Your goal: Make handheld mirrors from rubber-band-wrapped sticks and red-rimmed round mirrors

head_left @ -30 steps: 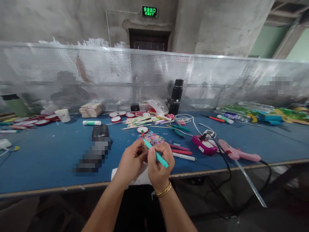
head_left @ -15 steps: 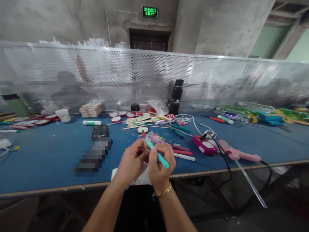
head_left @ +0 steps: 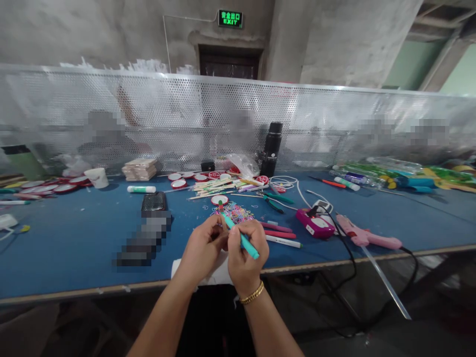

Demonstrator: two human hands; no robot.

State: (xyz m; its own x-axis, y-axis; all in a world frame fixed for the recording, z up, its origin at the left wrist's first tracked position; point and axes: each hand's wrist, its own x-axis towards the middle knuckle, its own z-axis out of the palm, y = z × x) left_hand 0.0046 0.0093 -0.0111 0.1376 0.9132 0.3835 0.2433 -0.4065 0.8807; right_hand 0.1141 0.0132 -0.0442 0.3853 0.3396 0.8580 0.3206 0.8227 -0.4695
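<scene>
My left hand (head_left: 206, 244) pinches a small wooden stick (head_left: 221, 207) upright, its upper end coloured green and reddish. A turquoise marker (head_left: 248, 245) is gripped in my right hand (head_left: 248, 253), slanting up to the left with its front end against or very near the stick. Both hands are close together above a white cloth or paper (head_left: 219, 272) at the table's front edge. Behind them lies a pile of small colourful bands (head_left: 238, 212). Several capped markers, among them a red one (head_left: 280, 234), lie right of my right hand.
Behind the pile are wooden sticks (head_left: 211, 186) and a black bottle (head_left: 271, 148). Left stand a phone-like dark object (head_left: 143, 240), a glue stick (head_left: 142, 189) and a paper cup (head_left: 97, 178). Right lie a magenta box (head_left: 315, 223), cables and a pink glue gun (head_left: 359, 234).
My right hand and the turquoise marker have shifted very slightly to the left, the marker's front end nearer the stick's top. My left hand has stayed in place.
</scene>
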